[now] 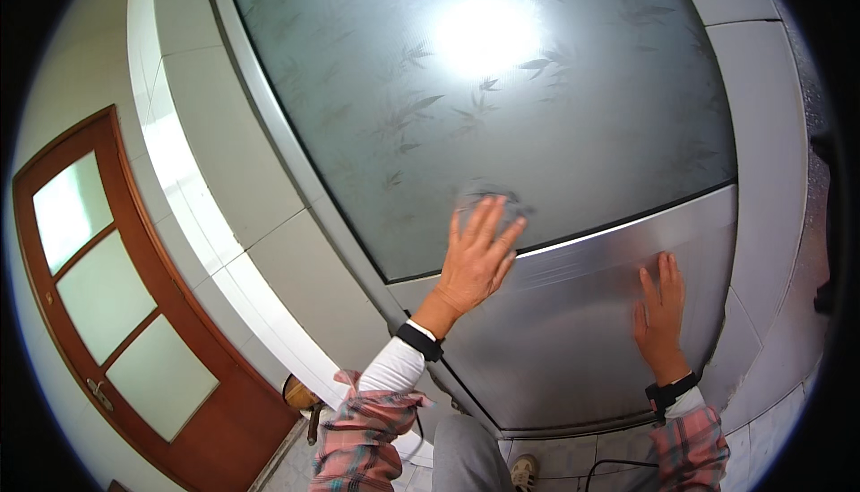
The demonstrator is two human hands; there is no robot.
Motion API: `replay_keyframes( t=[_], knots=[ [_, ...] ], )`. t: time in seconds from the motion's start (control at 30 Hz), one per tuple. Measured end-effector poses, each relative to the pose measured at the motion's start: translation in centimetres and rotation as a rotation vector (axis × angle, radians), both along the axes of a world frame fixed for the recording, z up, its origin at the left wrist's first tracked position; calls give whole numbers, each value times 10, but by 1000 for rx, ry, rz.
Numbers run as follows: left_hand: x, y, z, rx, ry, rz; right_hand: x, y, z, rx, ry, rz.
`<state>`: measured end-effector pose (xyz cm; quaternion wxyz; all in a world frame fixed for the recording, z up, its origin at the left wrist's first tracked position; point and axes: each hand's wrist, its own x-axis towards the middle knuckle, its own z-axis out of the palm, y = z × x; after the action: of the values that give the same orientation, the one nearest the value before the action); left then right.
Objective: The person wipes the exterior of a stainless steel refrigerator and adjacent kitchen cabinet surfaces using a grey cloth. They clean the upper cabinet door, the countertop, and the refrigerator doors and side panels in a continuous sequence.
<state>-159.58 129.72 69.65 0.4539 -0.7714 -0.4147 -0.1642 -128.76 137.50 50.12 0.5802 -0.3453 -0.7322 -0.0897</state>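
My left hand [474, 257] presses its spread fingers on a crumpled grey cloth [514, 206], blurred and partly hidden beneath the fingertips. The cloth lies against the lower part of a frosted glass pane [416, 183] with a leaf pattern, just above the pane's dark bottom edge. My right hand [662, 310] rests flat against the brushed metal lower panel [564, 351] of the same door, fingers pointing up, with nothing in it. Both wrists wear black bands over white cuffs and plaid sleeves.
A brown wooden door [144, 304] with three glass panes and a metal handle [99, 394] stands at the left. Pale wall tiles [222, 129] frame the metal door. Beside the wall's foot is a round brownish object [300, 391]. A shoe [524, 472] stands on the tiled floor [561, 455].
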Motion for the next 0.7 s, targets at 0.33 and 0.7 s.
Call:
replay_keyframes(
  t=[0.33, 0.7],
  knots=[
    [-80, -7, 59, 816, -647, 127, 4, -4, 0, -14, -26, 6],
    [-25, -38, -59, 275, -391, -49, -3, 0, 3, 26, -47, 4]
  ],
)
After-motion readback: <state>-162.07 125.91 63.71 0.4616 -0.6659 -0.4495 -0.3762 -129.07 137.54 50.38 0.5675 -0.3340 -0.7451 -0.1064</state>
